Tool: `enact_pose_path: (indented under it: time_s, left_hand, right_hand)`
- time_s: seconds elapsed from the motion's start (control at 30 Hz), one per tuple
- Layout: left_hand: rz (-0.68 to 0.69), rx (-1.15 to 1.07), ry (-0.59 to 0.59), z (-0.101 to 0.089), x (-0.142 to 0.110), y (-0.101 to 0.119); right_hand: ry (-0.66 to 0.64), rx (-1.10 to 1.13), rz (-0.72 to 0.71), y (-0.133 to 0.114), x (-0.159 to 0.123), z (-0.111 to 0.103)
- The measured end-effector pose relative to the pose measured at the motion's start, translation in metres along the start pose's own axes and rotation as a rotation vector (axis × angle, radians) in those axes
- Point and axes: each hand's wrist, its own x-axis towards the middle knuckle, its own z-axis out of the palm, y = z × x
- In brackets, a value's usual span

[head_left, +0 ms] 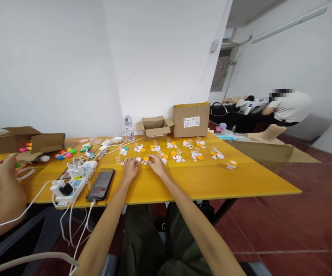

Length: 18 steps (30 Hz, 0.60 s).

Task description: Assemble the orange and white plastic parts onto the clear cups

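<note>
My left hand (131, 169) rests low on the yellow table with its fingers curled together, beside a small white disc (138, 159). What lies under those fingertips is too small to make out. To its right, my right hand (157, 167) has its thumb and fingertips at the edge of an orange round cap (146, 158), which it seems to pinch. Around both hands lie clusters of clear plastic cups, orange and white caps and small white cut-out pieces (179, 158). A clear cup (118, 159) stands left of my left hand. One capped cup (231, 164) lies apart on the right.
A small open carton (155, 128) and a taller closed box (191, 119) stand at the back, near a water bottle (129, 128). On the left are a phone (102, 184), a power strip (78, 182) with cables, and another person's arm (9, 188).
</note>
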Motion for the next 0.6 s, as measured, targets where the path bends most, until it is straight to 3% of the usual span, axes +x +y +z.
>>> enact_pose_path:
  time_s: [0.17, 0.43, 0.6]
  left_hand:
    - [-0.011, -0.004, -0.016, -0.002, -0.002, 0.004]
    - [0.008, 0.002, -0.001, -0.002, -0.004, 0.008]
    - [0.031, 0.001, 0.028, -0.004, -0.006, 0.015]
  right_hand:
    - [0.064, -0.092, 0.004, -0.006, -0.007, -0.004]
    - [0.006, -0.536, 0.082, -0.016, -0.021, -0.009]
    - [-0.039, -0.695, 0.031, -0.023, -0.028, -0.005]
